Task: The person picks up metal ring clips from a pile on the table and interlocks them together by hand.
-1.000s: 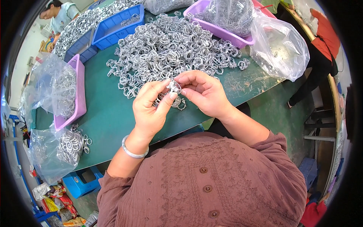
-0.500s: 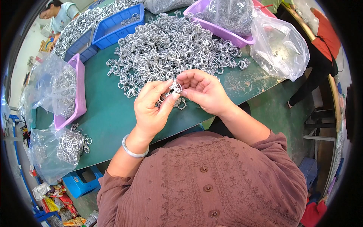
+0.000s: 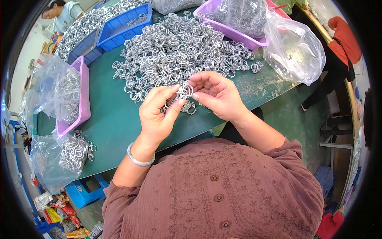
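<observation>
While the left hand (image 3: 157,113) pinches it, the metal ring (image 3: 186,91) points rightward.

My green worktable (image 3: 113,119), scuffed at right, central heap of silver-grey metal rings (image 3: 175,49), blue bin (image 3: 129,34) and darker bin (image 3: 88,58) at far left, left-edge lilac basket (image 3: 84,93), purple basket (image 3: 238,38) at far right, ring-holding clear bag (image 3: 49,161) at near-left corner, puffed clear bag (image 3: 296,53) along right edge.
</observation>
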The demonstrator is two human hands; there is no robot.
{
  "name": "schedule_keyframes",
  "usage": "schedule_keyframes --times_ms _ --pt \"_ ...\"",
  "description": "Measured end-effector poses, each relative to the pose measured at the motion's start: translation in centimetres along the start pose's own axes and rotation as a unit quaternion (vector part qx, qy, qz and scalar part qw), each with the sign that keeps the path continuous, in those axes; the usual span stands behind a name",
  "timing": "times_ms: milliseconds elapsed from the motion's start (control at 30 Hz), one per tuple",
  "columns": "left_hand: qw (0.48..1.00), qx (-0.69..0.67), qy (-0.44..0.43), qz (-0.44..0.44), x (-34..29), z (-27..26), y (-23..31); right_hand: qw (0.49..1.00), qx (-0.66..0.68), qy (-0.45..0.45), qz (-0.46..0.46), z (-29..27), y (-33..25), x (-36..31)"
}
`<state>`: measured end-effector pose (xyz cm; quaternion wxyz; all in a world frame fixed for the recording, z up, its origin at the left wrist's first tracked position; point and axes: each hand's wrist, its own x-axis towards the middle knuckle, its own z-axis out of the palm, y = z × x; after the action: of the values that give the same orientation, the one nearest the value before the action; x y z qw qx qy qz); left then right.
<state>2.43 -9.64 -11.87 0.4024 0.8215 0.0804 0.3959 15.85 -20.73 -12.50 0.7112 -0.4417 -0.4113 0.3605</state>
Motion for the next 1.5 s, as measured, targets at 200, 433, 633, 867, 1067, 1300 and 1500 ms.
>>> schedule_keyframes --times_ms 200,433,633,867,1067,1300,1500 --pt "1.0 -0.006 -0.014 -0.009 -0.2 -0.2 -0.6 1.0 -0.003 0.006 -0.016 0.0 0.2 -0.1" --pt "0.998 -0.042 -0.032 -0.023 -0.3 -0.2 -0.9 0.999 -0.019 0.016 -0.031 0.1 0.2 -0.2" --pt "0.999 -0.037 -0.03 -0.012 -0.4 -0.1 -1.1 0.999 -0.034 0.015 -0.032 0.0 0.1 -0.3" --pt "0.999 0.027 -0.02 0.027 -0.3 -0.1 -0.7 0.998 -0.052 0.023 -0.034 0.5 -0.2 -0.2" --pt "0.996 0.062 -0.017 0.067 -0.3 0.0 -0.6 0.994 -0.094 0.031 -0.051 0.3 0.2 -0.1" --pt "0.994 0.082 -0.023 0.071 -0.3 0.0 -0.5 0.996 -0.077 0.027 -0.019 0.1 0.1 -0.2" --pt "0.998 0.039 -0.041 0.027 -0.4 0.6 -0.2 0.996 -0.085 0.011 -0.007 -0.6 -0.9 -0.7"
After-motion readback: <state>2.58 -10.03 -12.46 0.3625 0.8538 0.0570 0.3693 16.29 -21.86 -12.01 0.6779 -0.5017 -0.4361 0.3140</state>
